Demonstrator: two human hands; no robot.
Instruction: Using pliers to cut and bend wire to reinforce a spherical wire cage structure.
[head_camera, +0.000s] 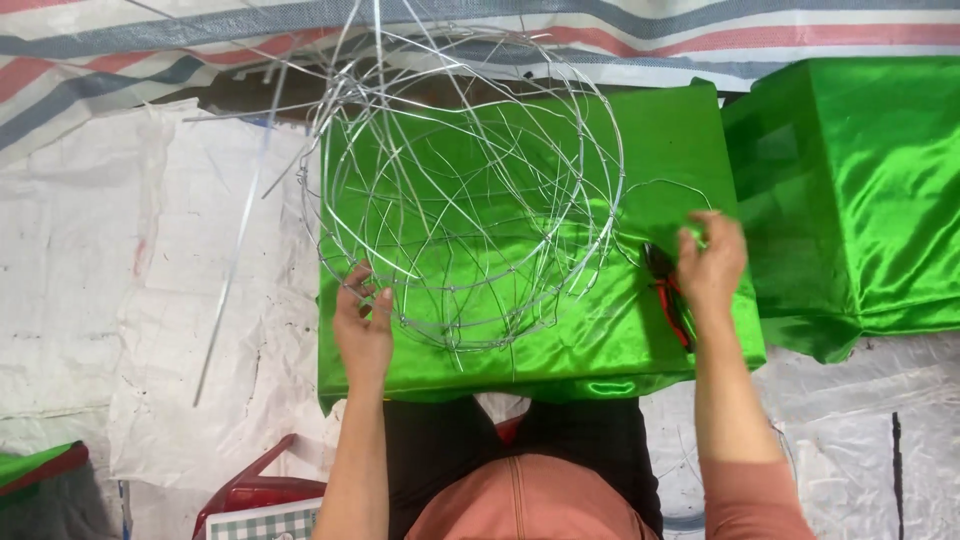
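I record a round wire frame (465, 190), built of thin silvery rods bent into hoops and cross-braces, resting on a box wrapped in shiny green satin cloth (650, 140) at the centre of my view. The left hand (363, 320) sits at the frame's 7 o'clock edge, fingers curled and closed on the lowest rim wire. The right hand (712, 262) lies at the frame's 3 o'clock, just off its rim, over the green cloth; its fingers are bent near a thin loose wire loop (668, 185), but I cannot tell whether they pinch it or merely touch it. Pliers (668, 290) with red and black handles lie flat on the cloth directly beside that hand, at its 8 o'clock, partly covered by the palm.

A long straight wire rod (232, 265) slants from the frame's 10 o'clock down over white sacking (100, 270) on the floor. A second green-covered box (860, 190) stands at 3 o'clock, apart from the first. A striped tarpaulin (120, 50) runs along 12 o'clock.
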